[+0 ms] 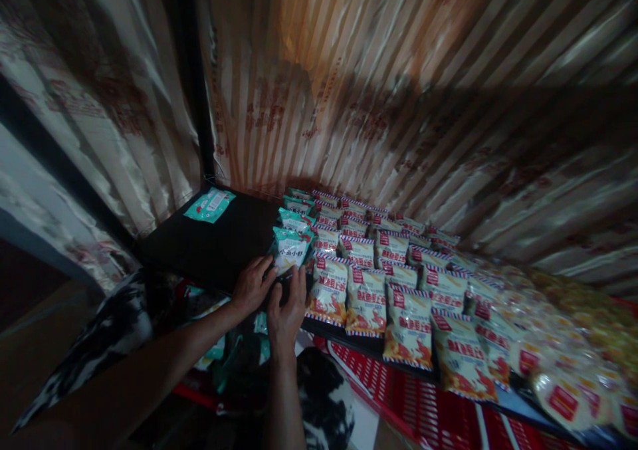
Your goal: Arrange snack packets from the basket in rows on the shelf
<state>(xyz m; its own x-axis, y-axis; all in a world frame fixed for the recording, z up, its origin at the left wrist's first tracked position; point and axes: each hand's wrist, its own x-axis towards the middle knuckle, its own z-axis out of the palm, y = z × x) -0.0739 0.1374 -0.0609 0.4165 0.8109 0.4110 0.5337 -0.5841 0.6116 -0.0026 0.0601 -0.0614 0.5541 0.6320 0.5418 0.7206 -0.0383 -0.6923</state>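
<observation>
A teal and white snack packet (pixel 291 252) leans at the front of a short row of matching packets on a black shelf board (pixel 219 234). My left hand (pixel 252 285) is at its lower left corner, fingers stretched toward it. Just below the packet's bottom edge is my right hand (pixel 288 307), its fingers extended and the thumb apart from them. Both hands look open, with fingertips touching or very near the packet; I cannot tell which. Another teal packet (pixel 210 205) lies flat at the board's back left.
Rows of cream and red snack packets (pixel 366 297) stand to the right, then round clear-wrapped items (pixel 561 397). Below are a red plastic basket (pixel 419 403) and more teal packets (pixel 214 350). A pleated curtain (pixel 349 104) hangs behind, with a dark post (pixel 192 78) at left.
</observation>
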